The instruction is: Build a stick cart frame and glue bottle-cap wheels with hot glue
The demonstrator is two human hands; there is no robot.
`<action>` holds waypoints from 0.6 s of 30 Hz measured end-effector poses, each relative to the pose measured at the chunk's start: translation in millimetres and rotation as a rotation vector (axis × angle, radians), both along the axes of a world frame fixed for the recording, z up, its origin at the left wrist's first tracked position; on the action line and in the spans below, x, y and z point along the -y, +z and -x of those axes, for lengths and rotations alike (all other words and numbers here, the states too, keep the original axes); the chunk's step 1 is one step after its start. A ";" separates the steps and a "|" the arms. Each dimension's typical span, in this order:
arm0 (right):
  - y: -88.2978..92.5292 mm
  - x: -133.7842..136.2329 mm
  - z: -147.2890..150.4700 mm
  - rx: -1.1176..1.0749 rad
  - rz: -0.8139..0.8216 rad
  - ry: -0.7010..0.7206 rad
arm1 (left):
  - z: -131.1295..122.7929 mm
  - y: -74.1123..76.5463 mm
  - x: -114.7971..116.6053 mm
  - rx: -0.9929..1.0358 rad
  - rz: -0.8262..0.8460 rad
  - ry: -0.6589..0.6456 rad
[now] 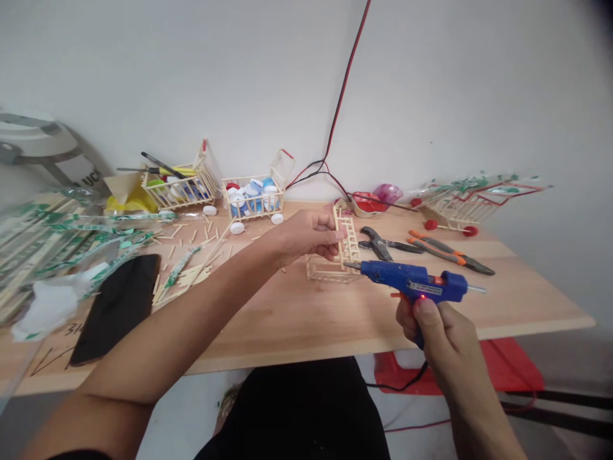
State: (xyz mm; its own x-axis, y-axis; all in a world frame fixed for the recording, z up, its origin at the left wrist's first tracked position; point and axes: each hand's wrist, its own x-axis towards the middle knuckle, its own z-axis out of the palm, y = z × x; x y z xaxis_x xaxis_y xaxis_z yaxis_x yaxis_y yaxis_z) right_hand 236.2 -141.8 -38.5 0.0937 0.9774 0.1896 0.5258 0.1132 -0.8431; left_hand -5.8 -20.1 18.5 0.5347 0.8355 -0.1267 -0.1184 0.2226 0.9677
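My right hand (438,329) is wrapped round the handle of a blue glue gun (414,279), whose small red light is lit. The gun's nozzle points left, at the lower end of a ladder-like wooden stick panel (351,239). My left hand (311,236) pinches that panel by its left side and holds it upright. Beneath and behind the panel, a low wooden stick frame (330,276) rests on the table; whether the two are joined I cannot tell.
Pliers (378,244) and orange-handled pliers (450,252) lie to the right. Small stick carts stand along the wall, one filled with bottle caps (253,197). A black phone (117,306), cut sticks (194,275) and wrapped chopsticks (29,255) cover the left. A red stool (512,367) is below.
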 end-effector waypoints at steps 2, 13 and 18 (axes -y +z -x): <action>0.4 -0.3 0.3 0.020 -0.013 0.004 | 0.2 0.5 0.3 -0.008 0.003 0.007; 3.2 2.9 0.7 0.074 -0.027 -0.003 | -0.4 5.4 3.0 -0.040 0.018 0.034; 1.4 2.8 -1.0 0.082 -0.025 -0.012 | -0.5 6.3 2.8 -0.034 0.014 0.025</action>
State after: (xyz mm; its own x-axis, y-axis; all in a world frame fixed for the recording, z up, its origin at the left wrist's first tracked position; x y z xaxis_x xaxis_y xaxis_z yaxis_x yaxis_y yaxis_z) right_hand 237.2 -144.6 -37.1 0.0885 0.9712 0.2211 0.5944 0.1266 -0.7941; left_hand -5.2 -22.8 24.8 0.5087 0.8466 -0.1565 -0.0909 0.2337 0.9681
